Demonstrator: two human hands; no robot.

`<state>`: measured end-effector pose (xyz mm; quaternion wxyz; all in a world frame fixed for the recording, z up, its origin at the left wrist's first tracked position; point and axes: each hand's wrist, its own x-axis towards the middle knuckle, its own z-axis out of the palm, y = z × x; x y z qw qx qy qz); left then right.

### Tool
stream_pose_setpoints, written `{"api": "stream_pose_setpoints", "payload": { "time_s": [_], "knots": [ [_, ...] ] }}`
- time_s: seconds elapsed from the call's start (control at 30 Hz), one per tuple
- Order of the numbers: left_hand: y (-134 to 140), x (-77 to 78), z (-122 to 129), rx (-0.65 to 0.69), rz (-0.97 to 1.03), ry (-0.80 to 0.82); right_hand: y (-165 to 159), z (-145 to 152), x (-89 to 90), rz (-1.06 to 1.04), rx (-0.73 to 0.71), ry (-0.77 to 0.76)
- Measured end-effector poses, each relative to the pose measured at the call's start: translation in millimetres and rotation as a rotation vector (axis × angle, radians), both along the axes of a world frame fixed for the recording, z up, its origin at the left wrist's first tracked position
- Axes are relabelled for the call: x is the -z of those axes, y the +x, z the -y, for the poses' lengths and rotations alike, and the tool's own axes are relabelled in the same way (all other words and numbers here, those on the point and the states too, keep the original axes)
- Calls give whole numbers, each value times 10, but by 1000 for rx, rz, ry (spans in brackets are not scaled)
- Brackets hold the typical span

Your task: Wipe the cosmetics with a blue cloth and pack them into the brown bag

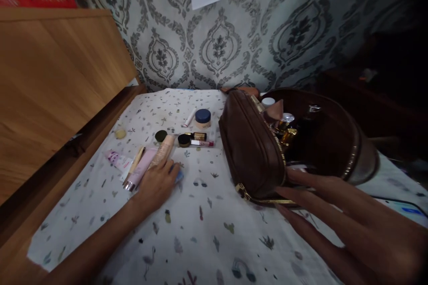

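Observation:
My left hand (pixel 158 185) lies on the cloth at the lower end of a beige tube (pixel 163 149). Its fingers are curled over a small blue item (pixel 179 175), mostly hidden under them. Beside it lie a pink tube (pixel 142 167), a slim tan item (pixel 136 160) and a white-and-purple tube (pixel 117 160). An unzipped brown cosmetic bag (pixel 250 147) stands to the right, with gold-capped bottles (pixel 288 136) inside. My right hand (pixel 357 222) reaches to the bag's near edge, fingers stretched and apart, the fingertips at the zipper rim.
Behind my left hand are a blue-lidded jar (pixel 203 116), a white stick (pixel 189 118), a dark round lid (pixel 161 135), a small black jar (pixel 183 140) and a lip gloss tube (pixel 202 143). A phone (pixel 403 207) lies at right. A wooden cabinet (pixel 60 84) borders the left.

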<state>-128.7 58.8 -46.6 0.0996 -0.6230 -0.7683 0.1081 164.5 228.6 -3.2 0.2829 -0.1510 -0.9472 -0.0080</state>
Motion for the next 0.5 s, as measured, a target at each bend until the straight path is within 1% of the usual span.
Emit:
{"api": "stream_pose_setpoints", "payload": {
  "time_s": [0.1, 0.23, 0.3, 0.4, 0.5],
  "knots": [
    [-25, -15, 67, -88, -22, 10, -27, 57, 45, -35, 21, 14],
    [-35, -33, 144, -120, -15, 38, 12, 66, 101, -12, 28, -30],
    [-64, -42, 179, -116, 5, 34, 17, 72, 92, 1, 37, -57],
    [-181, -36, 251, -97, 14, 16, 29, 101, 65, -67, 73, -84],
    [-392, 1, 380, 0, 42, 15, 71, 171, 85, -162, 109, -44]
  ]
}}
